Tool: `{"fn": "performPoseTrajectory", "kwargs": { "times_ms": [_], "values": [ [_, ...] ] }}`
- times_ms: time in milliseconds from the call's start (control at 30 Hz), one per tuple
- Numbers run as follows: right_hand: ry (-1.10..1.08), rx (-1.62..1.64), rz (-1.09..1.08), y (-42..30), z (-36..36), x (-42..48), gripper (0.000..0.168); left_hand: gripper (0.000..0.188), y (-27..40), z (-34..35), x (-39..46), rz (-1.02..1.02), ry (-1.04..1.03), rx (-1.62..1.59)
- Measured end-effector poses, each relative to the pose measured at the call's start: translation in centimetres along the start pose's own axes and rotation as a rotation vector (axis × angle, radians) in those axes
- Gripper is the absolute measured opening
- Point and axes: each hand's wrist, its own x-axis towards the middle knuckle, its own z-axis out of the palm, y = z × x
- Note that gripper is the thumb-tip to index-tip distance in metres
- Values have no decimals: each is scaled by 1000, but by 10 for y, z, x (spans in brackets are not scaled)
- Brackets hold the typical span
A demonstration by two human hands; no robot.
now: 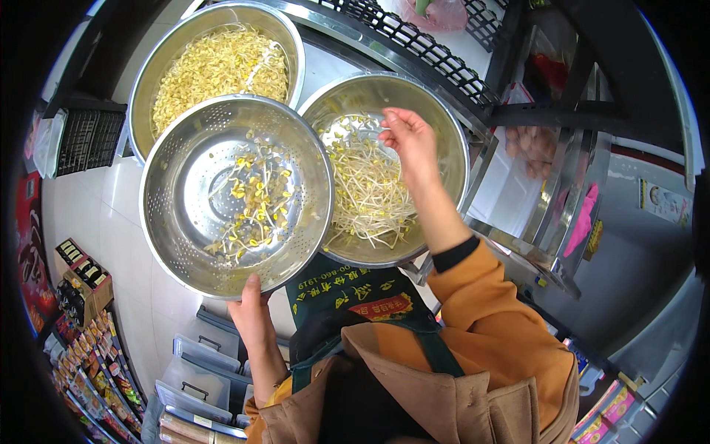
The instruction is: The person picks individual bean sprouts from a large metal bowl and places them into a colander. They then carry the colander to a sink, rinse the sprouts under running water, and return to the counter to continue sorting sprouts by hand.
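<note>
My left hand [252, 307] grips the near rim of a perforated stainless steel colander [183, 250], tilted a little, with loose bean sprouts [255, 194] and husks in it. Above a wide metal basin [444, 150] is my right hand [413, 136], its fingers curled and fingertips close together; whether they pinch anything small is unclear. Long white bean sprouts [369, 194] lie in that basin. Behind the colander, partly covered by it, stands a second metal basin [138, 111] heaped with short yellowish bean sprouts [222, 72].
A black plastic crate [444, 61] borders the basins at the back. Metal shelving [516, 250] stands at the right, with a bag of round items [532, 147]. At the lower left are lidded clear plastic bins [199, 383], a snack rack [100, 366] and a box of bottles [83, 277].
</note>
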Motion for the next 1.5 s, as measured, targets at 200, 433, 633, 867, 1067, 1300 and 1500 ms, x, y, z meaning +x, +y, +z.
{"fn": "performPoseTrajectory", "kwargs": {
  "times_ms": [200, 433, 633, 867, 1067, 1300, 1500],
  "values": [
    [199, 356, 357, 59, -27, 93, 12, 41, 14, -11, -8, 69, 51, -4],
    [211, 583, 493, 55, -27, 122, 9, 41, 28, -21, -15, 122, 125, 45],
    [-485, 564, -27, -82, 15, -2, 10, 44, 38, -31, -10, 131, 84, 47],
    [-260, -908, -1312, -74, 100, -119, 3, 47, 68, 7, 0, 88, -264, 81],
    [-191, -843, -1142, -82, 77, -165, 12, 47, 79, 25, 7, 16, -554, 232],
    [-299, -1377, -943, -118, 61, -233, 65, 38, 85, 5, 19, -2, -766, 343],
    [-32, -990, -792, -150, -38, -259, 44, 32, 38, -38, -23, 157, -671, 286]
  ]
}}
